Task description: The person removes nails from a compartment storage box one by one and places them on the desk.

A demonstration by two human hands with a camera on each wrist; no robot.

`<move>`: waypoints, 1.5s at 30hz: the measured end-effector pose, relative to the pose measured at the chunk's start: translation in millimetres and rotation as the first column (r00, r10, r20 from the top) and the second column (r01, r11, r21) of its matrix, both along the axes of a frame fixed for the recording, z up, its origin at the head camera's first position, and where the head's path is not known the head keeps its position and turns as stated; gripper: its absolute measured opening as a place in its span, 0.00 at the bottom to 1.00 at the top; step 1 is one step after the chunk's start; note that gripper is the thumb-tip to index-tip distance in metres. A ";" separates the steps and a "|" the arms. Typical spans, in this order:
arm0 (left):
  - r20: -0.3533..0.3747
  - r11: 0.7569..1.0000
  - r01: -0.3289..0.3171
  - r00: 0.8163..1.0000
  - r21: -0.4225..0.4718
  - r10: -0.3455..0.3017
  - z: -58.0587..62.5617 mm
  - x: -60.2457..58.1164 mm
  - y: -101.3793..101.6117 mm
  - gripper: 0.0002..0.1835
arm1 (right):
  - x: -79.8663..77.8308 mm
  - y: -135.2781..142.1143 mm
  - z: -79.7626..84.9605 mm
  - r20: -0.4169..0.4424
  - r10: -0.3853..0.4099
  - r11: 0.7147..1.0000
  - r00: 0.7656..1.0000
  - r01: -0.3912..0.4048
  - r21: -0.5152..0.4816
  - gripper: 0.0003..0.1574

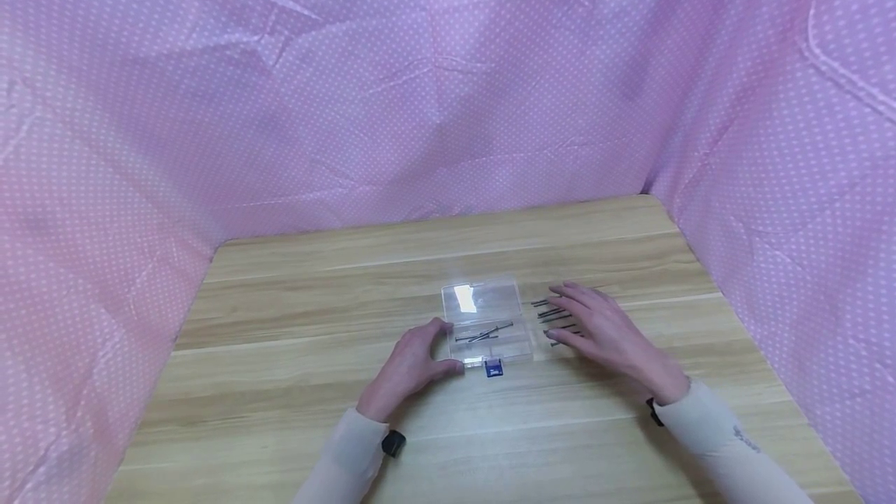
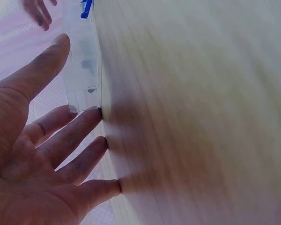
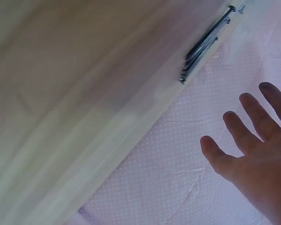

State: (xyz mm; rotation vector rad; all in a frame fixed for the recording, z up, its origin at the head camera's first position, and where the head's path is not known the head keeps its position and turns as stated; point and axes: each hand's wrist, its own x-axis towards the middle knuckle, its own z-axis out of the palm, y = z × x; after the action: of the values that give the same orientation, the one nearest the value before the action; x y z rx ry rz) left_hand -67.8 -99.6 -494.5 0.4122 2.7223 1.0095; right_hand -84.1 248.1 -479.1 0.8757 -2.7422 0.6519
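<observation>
A clear plastic box [image 1: 498, 299] lies with its lid folded back, several metal nails [image 1: 483, 334] crossed loosely inside the near half. My left hand [image 1: 411, 364] is at the box's near-left corner, thumb by the front edge and index finger by the left side. The left wrist view shows its fingers spread and the fingertips at the box end [image 2: 84, 89] and tabletop. My right hand [image 1: 605, 329] hovers with fingers extended above more nails [image 1: 553, 312], partly covering them. In the right wrist view these nails [image 3: 206, 44] lie side by side, apart from the fingers.
A blue latch [image 1: 494, 368] sticks out from the box's front edge. The wood-grain table [image 1: 294, 294] carries everything. Pink dotted cloth [image 1: 420, 99] hangs behind it and at both sides. Dark bands [image 1: 393, 443] are at both wrists.
</observation>
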 end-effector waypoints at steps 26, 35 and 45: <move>-0.043 1.000 0.012 0.999 -0.011 -0.012 -1.9 -0.7 -0.8 0.34 | -1.6 -58.0 9.5 0.016 0.097 0.965 0.995 -0.090 -0.247 0.17; -0.031 1.000 0.008 0.999 -0.012 -0.009 -0.9 -1.5 -1.0 0.34 | -2.3 -72.9 8.2 0.205 0.094 0.955 0.974 -0.030 -0.295 0.16; -0.008 1.000 0.002 1.000 -0.015 -0.002 1.0 -1.6 -1.3 0.35 | -12.9 -81.7 3.1 0.274 0.125 0.957 0.954 -0.043 -0.286 0.13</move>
State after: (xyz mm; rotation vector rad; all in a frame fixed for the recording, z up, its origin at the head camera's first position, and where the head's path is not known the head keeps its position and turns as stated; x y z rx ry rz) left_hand -69.4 -100.9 -493.5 0.4178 2.7346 0.9883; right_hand -97.0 166.4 -476.0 0.8958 -2.7685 1.2379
